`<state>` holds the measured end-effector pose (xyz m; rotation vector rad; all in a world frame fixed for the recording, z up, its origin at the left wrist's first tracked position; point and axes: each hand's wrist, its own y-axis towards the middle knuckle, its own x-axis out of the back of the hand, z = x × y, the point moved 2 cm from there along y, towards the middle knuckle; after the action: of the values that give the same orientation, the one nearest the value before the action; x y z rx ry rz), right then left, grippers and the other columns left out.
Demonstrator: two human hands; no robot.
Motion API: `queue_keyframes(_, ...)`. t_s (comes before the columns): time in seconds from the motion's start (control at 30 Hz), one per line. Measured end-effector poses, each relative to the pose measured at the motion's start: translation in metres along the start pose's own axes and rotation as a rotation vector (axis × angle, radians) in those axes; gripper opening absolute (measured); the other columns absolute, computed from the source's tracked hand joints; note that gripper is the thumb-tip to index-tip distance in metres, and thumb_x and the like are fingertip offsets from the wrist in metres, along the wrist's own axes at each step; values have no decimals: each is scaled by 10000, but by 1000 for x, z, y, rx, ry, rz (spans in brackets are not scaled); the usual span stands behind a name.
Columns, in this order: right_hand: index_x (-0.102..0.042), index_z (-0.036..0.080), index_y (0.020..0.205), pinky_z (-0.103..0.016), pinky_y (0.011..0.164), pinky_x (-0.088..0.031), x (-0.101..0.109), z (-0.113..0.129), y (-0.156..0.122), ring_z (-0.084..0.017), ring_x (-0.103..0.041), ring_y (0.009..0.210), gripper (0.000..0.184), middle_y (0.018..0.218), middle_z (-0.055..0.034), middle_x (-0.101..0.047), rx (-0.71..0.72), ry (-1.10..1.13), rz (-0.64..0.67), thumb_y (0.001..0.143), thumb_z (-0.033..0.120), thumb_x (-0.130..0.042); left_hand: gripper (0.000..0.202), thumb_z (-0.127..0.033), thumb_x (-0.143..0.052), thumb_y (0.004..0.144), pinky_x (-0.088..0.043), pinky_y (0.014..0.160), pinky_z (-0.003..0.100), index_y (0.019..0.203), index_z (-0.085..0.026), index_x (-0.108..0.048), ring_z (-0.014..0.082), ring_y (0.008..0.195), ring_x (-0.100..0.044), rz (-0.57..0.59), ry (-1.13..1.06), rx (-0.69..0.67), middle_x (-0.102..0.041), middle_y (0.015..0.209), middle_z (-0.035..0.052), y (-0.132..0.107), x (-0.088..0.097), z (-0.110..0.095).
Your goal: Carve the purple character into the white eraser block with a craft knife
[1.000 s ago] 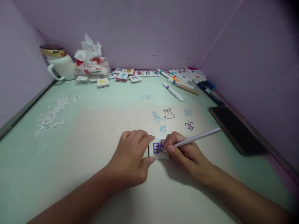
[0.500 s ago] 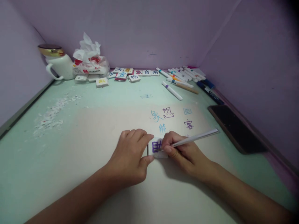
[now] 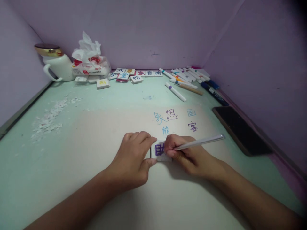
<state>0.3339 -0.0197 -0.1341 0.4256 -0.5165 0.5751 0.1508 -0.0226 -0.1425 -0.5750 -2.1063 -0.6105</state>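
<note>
A small white tile (image 3: 159,150) with a purple character lies on the pale green table (image 3: 48,166). My left hand (image 3: 133,161) is curled, pinching the tile's left edge between forefinger and thumb. My right hand (image 3: 186,154) is closed on a white pen (image 3: 200,142), whose tip rests on the tile's right side. Blue and purple characters (image 3: 172,119) are written on the table surface just beyond the tile.
Several markers (image 3: 184,80) and lettered tiles (image 3: 130,76) lie along the back wall. A white mug (image 3: 56,64) and a tissue pack (image 3: 90,62) stand at the back left. White crumbs (image 3: 50,118) litter the left side. A dark phone (image 3: 238,129) lies at right.
The pen tip and my right hand have shifted slightly left over the tile. My left hand keeps its hold; the view has tilted a little.
</note>
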Motion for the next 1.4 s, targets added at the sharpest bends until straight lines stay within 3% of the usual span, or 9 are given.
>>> queue_keyframes(0.8,-457,187,780,-221,529,-354,2,-1,-1,-107,-444,598,111,676,15,-499,-68,39,15,891,193,-447,321,-207,-515,784,-369,863,466,1102,-165,-534,263,987,-537,32,-17,27,-588,1085,110,1,3,-1)
queue_keyframes(1.07,-472,193,788,-235,527,-357,0,-8,-6,-112,-429,583,202,663,19,-467,-163,264,-141,938,323,-428,356,-191,-531,772,-359,882,469,1127,-167,-519,259,991,-530,35,-15,36,-580,1074,100,1,3,-2)
queue_keyframes(1.4,-463,198,801,-234,551,-377,-4,-1,-4,-115,-459,619,155,704,14,-475,-87,142,-84,938,242,-406,331,-196,-532,775,-362,866,469,1104,-159,-530,262,971,-532,38,-14,36,-579,1058,105,2,3,-2)
